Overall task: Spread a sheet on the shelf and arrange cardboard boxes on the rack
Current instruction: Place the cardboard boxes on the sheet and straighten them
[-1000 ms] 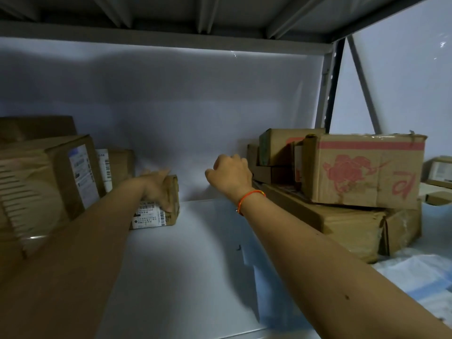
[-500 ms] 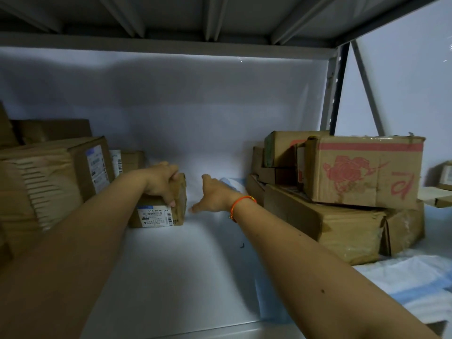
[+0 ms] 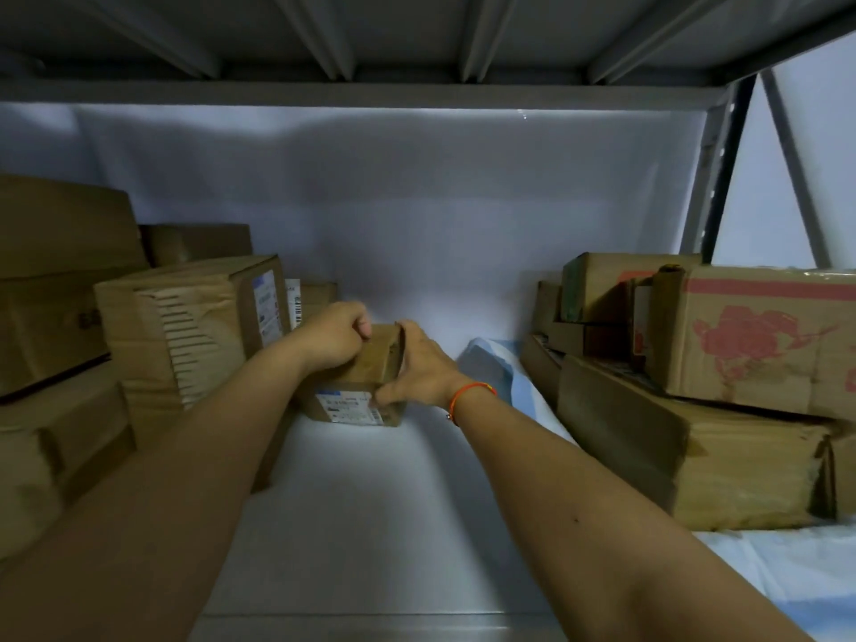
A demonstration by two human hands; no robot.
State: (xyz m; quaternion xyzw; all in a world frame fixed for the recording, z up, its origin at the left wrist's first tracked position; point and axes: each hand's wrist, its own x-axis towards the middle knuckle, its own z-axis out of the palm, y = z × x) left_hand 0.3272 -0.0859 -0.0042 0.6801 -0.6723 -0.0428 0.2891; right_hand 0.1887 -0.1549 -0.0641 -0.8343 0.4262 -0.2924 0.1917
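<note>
Small brown cardboard box with a white printed label (image 3: pixel 359 377) sits at the back of the white shelf board (image 3: pixel 370 516), just beside the taller labelled brown carton (image 3: pixel 194 326) of the left-hand stack. Both hands are on it: the left hand (image 3: pixel 334 336) is curled over its top rear edge, and the right hand (image 3: pixel 417 370) clasps its right side, thumb at the front lower corner by the label. The pale blue-and-white sheet (image 3: pixel 491 370) lies bunched at the back, beside the right-hand stack, where a brown carton printed with a red flower (image 3: pixel 759 335) rests on a flat brown carton (image 3: pixel 685 456). Judgement: the step in hand is seating this box in line with the left stack. To do it well, slide it flush against the neighbouring carton, label facing outward, keeping both hands low so it does not tip. The sheet appears not yet spread across the middle bay.
</note>
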